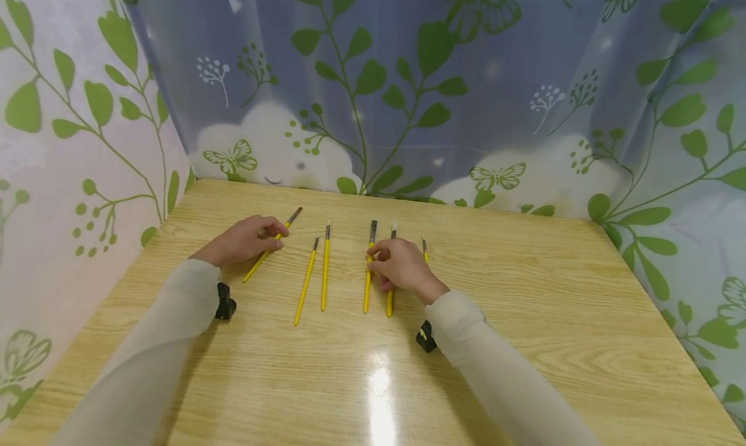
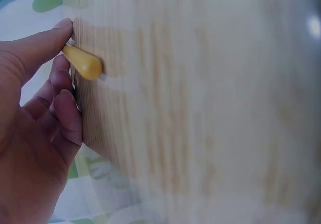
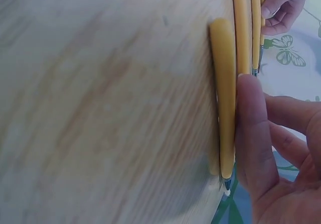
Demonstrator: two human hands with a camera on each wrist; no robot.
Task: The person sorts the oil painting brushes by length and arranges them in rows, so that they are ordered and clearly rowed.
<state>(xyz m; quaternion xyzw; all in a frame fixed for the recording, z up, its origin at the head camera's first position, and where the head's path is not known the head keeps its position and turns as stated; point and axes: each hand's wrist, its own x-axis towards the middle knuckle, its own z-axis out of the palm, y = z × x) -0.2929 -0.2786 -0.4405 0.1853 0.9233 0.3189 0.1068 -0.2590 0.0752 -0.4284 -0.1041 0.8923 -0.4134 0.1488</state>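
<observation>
Several paintbrushes with yellow handles lie on a wooden table, bristles pointing away. My left hand (image 1: 247,240) pinches the leftmost paintbrush (image 1: 255,267), which slants to the upper right; its rounded handle end (image 2: 88,66) sticks out past the thumb in the left wrist view. Between thumb and fingers, my right hand (image 1: 403,265) holds a dark flat-tipped paintbrush (image 1: 367,294). Beneath that hand runs a pale-tipped paintbrush (image 1: 390,303), its middle hidden; its handle (image 3: 224,83) lies along the thumb in the right wrist view. Two more paintbrushes, one dark-tipped (image 1: 305,287) and one pale-tipped (image 1: 326,274), lie between the hands.
A thin-tipped paintbrush (image 1: 425,248) shows beyond the right hand, its lower part hidden. Printed cloth (image 1: 396,96) with leaves and butterflies borders the table (image 1: 553,316) at back and sides. Black devices (image 1: 224,301) sit at both wrists.
</observation>
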